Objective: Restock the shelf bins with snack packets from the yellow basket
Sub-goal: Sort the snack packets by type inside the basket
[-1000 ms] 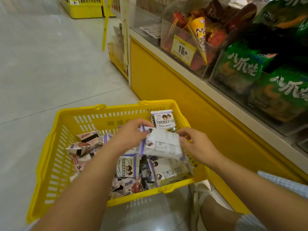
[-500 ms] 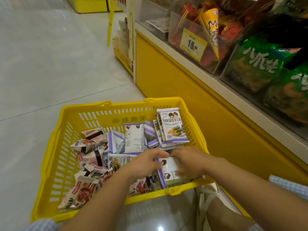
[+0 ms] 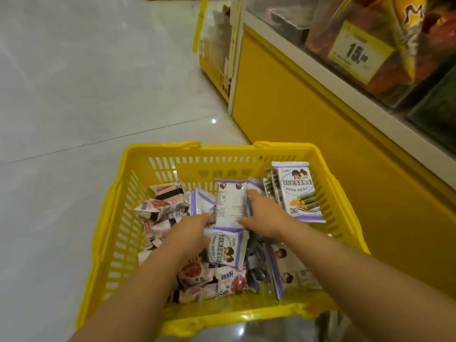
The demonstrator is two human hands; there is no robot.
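Head view: yellow basket (image 3: pixel 222 319) is sitting on the floor right below, near rim at 6 o'clock. Pink packets (image 3: pixel 158 211) are lying jumbled along its 7-to-10 o'clock side. Both hands are reaching in mid-basket. Left hand (image 3: pixel 195 233) is pinching the lower-left corner of one purple-edged packet (image 3: pixel 230 206), fingers curled, tips partly hidden. Right hand (image 3: pixel 265 218) is gripping the same packet's right edge, fingers running up it, thumb on the lower front. That packet is standing roughly upright, back label facing the camera, not yet clear of the pile. Seaweed-roll stack (image 3: pixel 298 191) is leaning at 2 o'clock against the basket wall, just beside the right hand. Shelf bins (image 3: pixel 370 45) are waiting at 1 o'clock, well apart and higher up. Risks, as a judgement: slick film slipping out of an edge-only pinch, or the right wrist knocking the stack over while lifting.
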